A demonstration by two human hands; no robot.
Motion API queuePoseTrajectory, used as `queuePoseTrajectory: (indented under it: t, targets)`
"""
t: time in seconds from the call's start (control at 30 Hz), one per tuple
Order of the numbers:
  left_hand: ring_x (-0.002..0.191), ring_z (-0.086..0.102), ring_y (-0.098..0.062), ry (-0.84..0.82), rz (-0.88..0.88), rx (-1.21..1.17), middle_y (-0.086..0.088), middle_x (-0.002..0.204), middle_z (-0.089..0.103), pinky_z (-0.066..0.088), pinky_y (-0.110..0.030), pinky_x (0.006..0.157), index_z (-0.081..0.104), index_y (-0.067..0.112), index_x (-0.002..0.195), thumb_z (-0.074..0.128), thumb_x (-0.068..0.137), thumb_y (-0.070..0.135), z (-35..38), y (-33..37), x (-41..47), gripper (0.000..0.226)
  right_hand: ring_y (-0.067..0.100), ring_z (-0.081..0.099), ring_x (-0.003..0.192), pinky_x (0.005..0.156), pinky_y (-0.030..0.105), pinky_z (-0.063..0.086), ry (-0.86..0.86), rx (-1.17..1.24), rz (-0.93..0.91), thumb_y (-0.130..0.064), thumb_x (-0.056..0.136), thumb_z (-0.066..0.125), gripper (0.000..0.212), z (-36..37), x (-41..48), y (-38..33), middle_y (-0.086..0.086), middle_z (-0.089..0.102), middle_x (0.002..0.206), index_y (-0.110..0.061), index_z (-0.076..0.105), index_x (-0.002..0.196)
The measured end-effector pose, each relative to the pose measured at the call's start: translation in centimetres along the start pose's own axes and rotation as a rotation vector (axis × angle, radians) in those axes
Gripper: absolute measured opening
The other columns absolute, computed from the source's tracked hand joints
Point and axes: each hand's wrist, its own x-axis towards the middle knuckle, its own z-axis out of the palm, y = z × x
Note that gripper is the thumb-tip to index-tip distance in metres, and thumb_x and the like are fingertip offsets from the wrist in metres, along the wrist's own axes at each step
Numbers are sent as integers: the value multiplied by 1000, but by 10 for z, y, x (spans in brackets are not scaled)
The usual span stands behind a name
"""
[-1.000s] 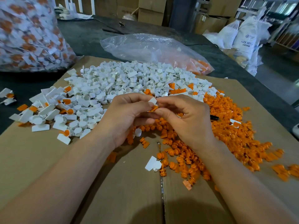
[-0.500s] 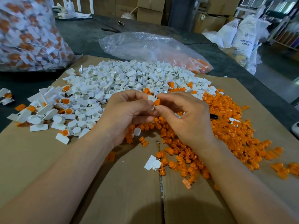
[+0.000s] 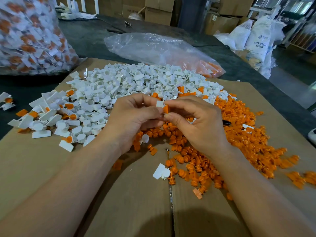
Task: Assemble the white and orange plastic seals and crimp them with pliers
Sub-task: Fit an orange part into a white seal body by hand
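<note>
White seal [image 3: 159, 104] pinched by left hand [image 3: 131, 119], orange insert [image 3: 166, 109] by right hand [image 3: 199, 124].

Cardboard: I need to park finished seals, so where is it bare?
Bare cardboard lies near-left, between the white pile and the left forearm, and near-centre between both forearms. A strip right of the orange pile is free. Crowded: both piles, where the left hand pinches a white piece and the right hand an orange piece.
</note>
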Motion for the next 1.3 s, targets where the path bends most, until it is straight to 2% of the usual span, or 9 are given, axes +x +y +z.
queuePoseTrajectory:
  t: [0.13,0.33,0.47,0.53,0.6,0.67,0.87,1.07,1.3]
  targets:
    - [55,66,-16,13,30,37,-7,57,66,52,-17,49,62,4,69,63,75,-9,0,-1,0,14,14,63,85,75,28,53,4,1,-34,-11,76,69,33,0,0,0,-4,60,94,-9,64,109]
    - [52,65,-17,44,72,62,-6,54,65,52,-18,50,61,5,64,65,74,-9,2,-5,0,18,15,65,84,75,31,54,22,-17,-16,-11,74,71,26,-1,0,0,3,67,91,-3,70,98]
    - [51,65,-14,29,78,14,-4,55,66,51,-16,50,61,4,69,67,66,0,3,-6,-1,7,14,66,84,75,29,55,42,-20,-2,-13,75,69,26,-1,1,-1,2,67,91,-3,69,98]
    - [52,66,-14,28,75,-27,-5,57,66,51,-16,49,61,3,70,65,71,-2,2,-6,0,6,14,65,87,77,29,55,57,-29,-6,-11,76,68,26,-1,1,-1,4,67,93,-2,68,101]
    - [55,67,-16,19,80,-63,-6,58,67,51,-16,49,62,3,69,62,73,-4,3,-5,0,8,13,65,87,77,28,55,79,-23,13,-10,77,68,26,-1,1,0,-2,64,93,-3,68,102]
    - [58,69,-18,-1,95,-84,-7,60,68,51,-16,49,63,5,69,64,67,2,3,-4,-1,4,10,65,85,76,23,54,104,1,37,-10,77,68,27,-2,0,1,-5,62,92,-4,67,103]
    - [61,70,-16,0,136,-57,-7,64,70,51,-15,51,68,8,73,67,61,9,3,-6,-2,11,5,64,87,77,18,53,125,104,111,-12,77,67,34,-1,0,1,-9,63,91,-15,57,109]
    - [62,70,-12,5,139,0,-6,65,71,52,-14,53,67,5,82,65,62,11,3,-8,0,21,1,60,88,77,14,51,98,104,112,-9,75,67,35,0,1,4,-12,59,90,-9,58,109]
    - [61,69,-11,19,215,99,-2,62,71,52,-15,55,67,8,76,66,65,8,4,-11,-1,12,5,59,90,78,14,50,75,47,73,-5,74,68,28,-1,2,7,-4,61,91,2,66,101]
